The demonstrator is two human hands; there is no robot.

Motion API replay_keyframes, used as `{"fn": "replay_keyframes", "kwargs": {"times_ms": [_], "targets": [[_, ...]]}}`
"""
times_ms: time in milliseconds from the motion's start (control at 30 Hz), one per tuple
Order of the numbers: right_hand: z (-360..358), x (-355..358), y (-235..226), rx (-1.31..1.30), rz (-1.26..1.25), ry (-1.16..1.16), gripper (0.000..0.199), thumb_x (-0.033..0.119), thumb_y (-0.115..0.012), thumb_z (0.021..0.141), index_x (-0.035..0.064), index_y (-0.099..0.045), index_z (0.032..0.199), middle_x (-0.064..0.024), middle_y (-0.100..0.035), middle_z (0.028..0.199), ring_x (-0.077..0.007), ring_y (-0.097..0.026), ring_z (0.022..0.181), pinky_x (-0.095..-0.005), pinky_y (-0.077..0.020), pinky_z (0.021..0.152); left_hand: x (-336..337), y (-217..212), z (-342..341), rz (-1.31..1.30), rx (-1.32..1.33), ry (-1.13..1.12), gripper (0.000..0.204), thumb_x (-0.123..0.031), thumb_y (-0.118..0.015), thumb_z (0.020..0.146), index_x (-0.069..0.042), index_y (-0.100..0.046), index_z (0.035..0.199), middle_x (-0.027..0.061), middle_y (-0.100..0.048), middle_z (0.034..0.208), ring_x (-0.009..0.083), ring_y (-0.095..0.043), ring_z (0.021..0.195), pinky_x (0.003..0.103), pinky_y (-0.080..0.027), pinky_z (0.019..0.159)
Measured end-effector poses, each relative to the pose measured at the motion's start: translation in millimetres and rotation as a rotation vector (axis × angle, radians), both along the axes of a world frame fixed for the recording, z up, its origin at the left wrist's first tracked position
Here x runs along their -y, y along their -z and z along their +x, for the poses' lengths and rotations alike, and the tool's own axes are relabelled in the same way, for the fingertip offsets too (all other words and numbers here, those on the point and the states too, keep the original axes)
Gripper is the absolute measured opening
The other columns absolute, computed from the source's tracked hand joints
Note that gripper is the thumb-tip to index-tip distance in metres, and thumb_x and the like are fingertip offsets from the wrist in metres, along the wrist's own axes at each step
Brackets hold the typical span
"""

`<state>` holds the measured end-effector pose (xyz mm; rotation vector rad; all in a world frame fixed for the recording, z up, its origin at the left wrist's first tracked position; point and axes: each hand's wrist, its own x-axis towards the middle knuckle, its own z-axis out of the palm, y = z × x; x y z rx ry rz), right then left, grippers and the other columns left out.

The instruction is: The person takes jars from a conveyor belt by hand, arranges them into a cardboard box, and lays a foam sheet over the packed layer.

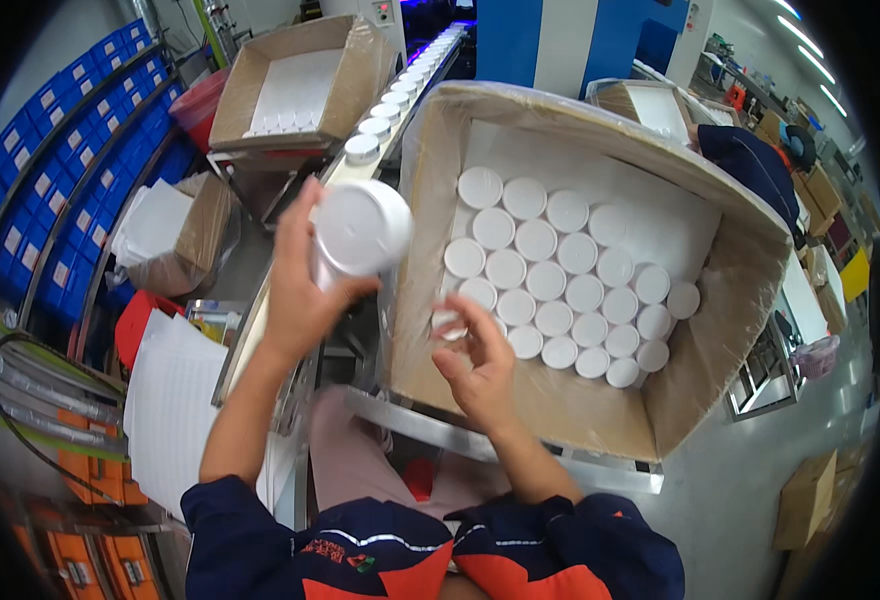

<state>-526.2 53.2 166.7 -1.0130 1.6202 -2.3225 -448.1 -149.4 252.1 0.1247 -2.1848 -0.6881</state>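
Observation:
Raised beside the conveyor, my left hand (298,275) is wrapped round a white lidded jar (363,228), whose round flat top faces me. My right hand (482,368) hovers over the near left part of a large cardboard box (540,415) lined with clear plastic. Its fingers are bent and apart, with nothing seen between them; a white jar top shows just behind the fingertips. Inside the box, rows of white round jars (536,240) stand close together, and a white sheet (680,220) shows beyond them.
A narrow conveyor (400,125) carries a line of white jars from the far machine. Another lined box (345,75) stands at the far left. White sheets (175,400) are stacked left of me, near blue bins (60,190). Another person (750,165) bends over at the far right.

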Motion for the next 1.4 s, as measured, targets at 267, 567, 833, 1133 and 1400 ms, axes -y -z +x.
{"fn": "replay_keyframes", "kwargs": {"times_ms": [267, 567, 833, 1133, 1400], "targets": [[31, -49, -43, -0.161, 0.039, -0.169, 0.065, -0.001, -0.074, 0.083, -0.0049, -0.048, 0.142, -0.0191, -0.058, 0.133, -0.0259, -0.056, 0.125, -0.0373, -0.0443, 0.105, -92, 41, 63, 0.221, -0.081, 0.204, 0.09, -0.029, -0.089, 0.072, 0.0, -0.046, 0.146, 0.0155, -0.057, 0.132, 0.0259, -0.058, 0.113, 0.037, -0.048, 0.097], [37, -70, -39, -0.155, -0.069, -0.311, 0.078, 0.001, -0.069, 0.086, -0.0071, -0.031, 0.153, -0.0256, -0.04, 0.155, -0.0363, -0.044, 0.141, -0.0453, -0.0331, 0.117, -110, 25, 81, 0.306, -0.105, 0.256, 0.059, -0.013, -0.085, 0.074, -0.009, -0.065, 0.129, 0.0112, -0.065, 0.112, 0.0248, -0.063, 0.102, 0.035, -0.049, 0.091], [43, -69, -40, -0.259, -0.028, -0.253, 0.073, -0.006, -0.066, 0.082, -0.0097, -0.038, 0.149, -0.0264, -0.041, 0.154, -0.0357, -0.045, 0.14, -0.0448, -0.0335, 0.117, -115, 24, 91, 0.332, -0.123, 0.233, 0.06, -0.008, -0.084, 0.073, -0.009, -0.064, 0.129, 0.0128, -0.065, 0.116, 0.0266, -0.063, 0.103, 0.036, -0.049, 0.091], [41, -74, -44, -0.348, 0.036, -0.155, 0.069, -0.006, -0.064, 0.081, -0.0094, -0.043, 0.147, -0.0269, -0.047, 0.149, -0.0366, -0.047, 0.138, -0.045, -0.0356, 0.116, -117, 32, 86, 0.384, -0.11, 0.25, 0.062, -0.007, -0.083, 0.074, -0.008, -0.063, 0.133, 0.0119, -0.065, 0.118, 0.0238, -0.063, 0.102, 0.034, -0.05, 0.091], [39, -77, -44, -0.338, 0.048, -0.153, 0.062, 0.001, -0.064, 0.089, -0.0068, -0.041, 0.146, -0.0285, -0.046, 0.149, -0.0377, -0.045, 0.139, -0.0465, -0.036, 0.115, -118, 36, 81, 0.421, -0.068, 0.246, 0.065, -0.007, -0.084, 0.074, -0.009, -0.062, 0.135, 0.0108, -0.066, 0.119, 0.021, -0.062, 0.1, 0.032, -0.05, 0.09]]}}
